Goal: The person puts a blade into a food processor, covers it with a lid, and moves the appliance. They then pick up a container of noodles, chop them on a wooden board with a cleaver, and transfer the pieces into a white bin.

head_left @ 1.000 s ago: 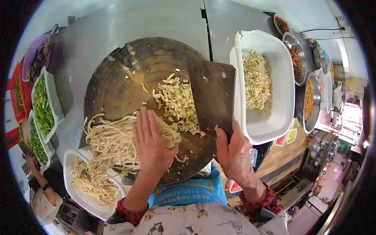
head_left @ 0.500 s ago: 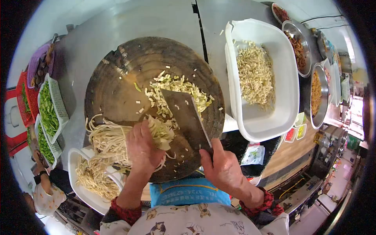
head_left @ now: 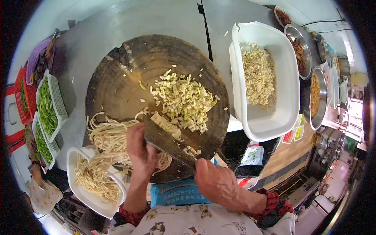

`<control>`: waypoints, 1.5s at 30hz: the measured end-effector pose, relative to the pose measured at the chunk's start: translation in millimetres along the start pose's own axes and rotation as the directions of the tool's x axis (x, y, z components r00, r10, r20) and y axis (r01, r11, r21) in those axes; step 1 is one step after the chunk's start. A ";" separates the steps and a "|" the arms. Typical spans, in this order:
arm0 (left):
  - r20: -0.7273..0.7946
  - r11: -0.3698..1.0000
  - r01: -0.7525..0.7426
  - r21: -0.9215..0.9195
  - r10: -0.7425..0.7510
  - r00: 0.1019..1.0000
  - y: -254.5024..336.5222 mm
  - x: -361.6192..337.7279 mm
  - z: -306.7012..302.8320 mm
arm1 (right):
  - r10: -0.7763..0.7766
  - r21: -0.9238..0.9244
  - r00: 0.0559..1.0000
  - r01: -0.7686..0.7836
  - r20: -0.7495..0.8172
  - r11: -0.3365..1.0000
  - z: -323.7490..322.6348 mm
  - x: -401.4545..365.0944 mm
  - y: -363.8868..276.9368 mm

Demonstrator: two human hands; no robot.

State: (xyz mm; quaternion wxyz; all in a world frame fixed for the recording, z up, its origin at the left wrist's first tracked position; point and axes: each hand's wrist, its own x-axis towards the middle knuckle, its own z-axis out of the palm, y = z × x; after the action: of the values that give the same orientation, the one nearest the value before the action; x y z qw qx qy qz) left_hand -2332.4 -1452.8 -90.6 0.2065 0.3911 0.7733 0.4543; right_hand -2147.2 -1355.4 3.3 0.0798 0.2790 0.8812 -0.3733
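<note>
My right hand (head_left: 219, 182) is wrapped round the handle of a cleaver (head_left: 162, 139), its blade slanting across the round wooden chopping block (head_left: 113, 90). Beside the blade, my left hand (head_left: 140, 152) presses with curled fingers on a bunch of long pale vegetable strands (head_left: 107, 135). The blade partly hides the bunch's cut end. Just beyond the cleaver lies a short row of freshly cut pieces (head_left: 166, 125). A heap of small pale-green chopped bits (head_left: 186, 102) covers the block's middle right.
A large white tub (head_left: 270, 123) with chopped pieces stands to the right, metal bowls (head_left: 318, 98) beyond it. At lower left, another white tub (head_left: 121, 190) holds strands. Baskets of green peppers (head_left: 47, 105) line the left edge, near another person's arm (head_left: 36, 172).
The cleaver has swung from the chopped heap towards my left hand, its blade now at the bunch. My right hand has moved slightly left and down. The heap is more exposed.
</note>
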 end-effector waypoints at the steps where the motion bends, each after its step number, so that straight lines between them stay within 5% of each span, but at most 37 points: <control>1: -0.077 0.991 -0.026 0.135 0.037 0.996 -11.1 -3.3 9.3 | 0.031 -0.027 0.997 -0.029 0.067 0.999 0.3 5.4 -1.1; 3: -0.126 0.987 0.084 0.139 -0.066 0.990 -21.5 -10.9 25.0 | 0.048 -0.074 0.993 -0.040 0.105 0.996 0.8 12.2 -3.3; 5: -0.215 0.888 0.168 -0.427 -0.280 0.936 -24.7 -12.9 31.4 | 0.071 -0.124 0.987 -0.053 0.147 0.991 -1.9 17.0 -5.4; 6: -0.211 0.885 0.173 -0.431 -0.285 0.935 -31.7 -16.8 33.9 | 0.091 -0.129 0.978 -0.067 0.187 0.989 -5.0 18.7 -7.6; 9: -0.243 0.916 0.222 -0.333 -0.311 0.919 -43.2 -16.5 37.2 | 0.134 -0.135 0.961 -0.104 0.243 0.985 -9.4 28.8 -9.3; 11: -0.143 0.978 0.014 0.206 0.015 0.990 -30.6 -8.0 31.6 | 0.159 -0.135 0.949 -0.126 0.271 0.983 -7.4 34.4 -9.1; 15: -0.142 0.986 0.049 0.160 -0.026 0.990 -31.7 -1.6 31.7 | 0.083 -0.108 0.970 -0.060 0.228 0.992 4.9 59.7 -7.6; 17: -0.119 0.956 -0.149 0.254 0.183 0.976 -14.3 15.5 22.3 | 0.104 -0.134 0.964 -0.073 0.246 0.988 11.2 83.9 -16.3; 20: -0.138 0.983 -0.003 0.184 0.029 0.990 -3.0 20.3 22.5 | 0.007 -0.087 0.987 0.007 0.162 0.996 9.6 113.2 -22.4; 21: -0.140 0.982 -0.011 0.189 0.038 0.989 -2.1 22.3 22.7 | 0.079 -0.070 0.986 -0.069 0.145 0.995 8.7 115.6 -22.1; 23: -0.103 0.922 -0.093 0.375 0.141 0.985 -3.4 23.2 23.9 | 0.143 -0.052 0.982 -0.137 0.124 0.989 8.4 119.1 -13.8; 25: -0.069 0.934 -0.098 0.343 0.129 0.989 -3.2 22.3 20.1 | 0.261 0.046 0.965 -0.260 -0.015 0.965 5.2 117.6 7.8; 28: -0.137 0.926 -0.024 0.377 0.081 0.987 12.0 33.5 9.8 | 0.236 0.095 0.965 -0.226 -0.116 0.969 -7.5 99.9 4.6; 31: 0.070 0.749 -0.137 0.649 0.120 0.990 18.1 48.4 -6.8 | 0.074 0.067 0.962 -0.059 -0.264 0.996 -21.8 76.4 6.2; 34: 0.117 0.900 -0.075 0.429 0.027 0.993 -2.8 31.9 1.2 | -0.058 -0.058 0.988 0.050 -0.142 0.997 -38.9 54.2 -4.1; 37: 0.013 0.893 -0.020 0.449 0.016 1.000 -17.7 9.1 11.5 | -0.054 -0.039 0.995 0.057 0.079 0.998 -19.6 32.0 -3.0; 39: -0.129 0.976 0.148 0.158 -0.128 0.983 -38.1 -4.1 21.9 | -0.023 -0.092 0.991 0.036 0.135 0.995 -20.5 35.3 -12.4; 41: -0.193 0.978 0.095 0.183 -0.059 0.979 -41.9 -7.4 25.1 | 0.014 -0.149 0.981 0.016 0.195 0.989 -18.9 38.8 -18.3; 42: -0.208 0.916 0.264 -0.303 -0.334 0.919 -54.8 -13.3 30.8 | 0.030 -0.161 0.976 0.005 0.217 0.987 -17.6 41.1 -19.6; 43: -0.093 0.609 0.345 -0.714 -0.571 0.816 -57.4 -11.9 32.4 | 0.044 -0.175 0.970 -0.002 0.240 0.985 -17.0 43.7 -20.1; 45: -0.125 0.678 0.365 -0.638 -0.559 0.819 -52.8 -9.6 38.4 | 0.062 -0.171 0.964 -0.017 0.259 0.985 -16.0 48.6 -19.3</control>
State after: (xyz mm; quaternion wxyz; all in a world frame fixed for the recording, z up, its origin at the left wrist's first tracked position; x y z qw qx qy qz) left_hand -2322.8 -1454.5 -155.8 0.3022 0.0195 0.6899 0.6575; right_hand -2197.2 -1334.1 9.5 0.2266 0.2370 0.8851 -0.3302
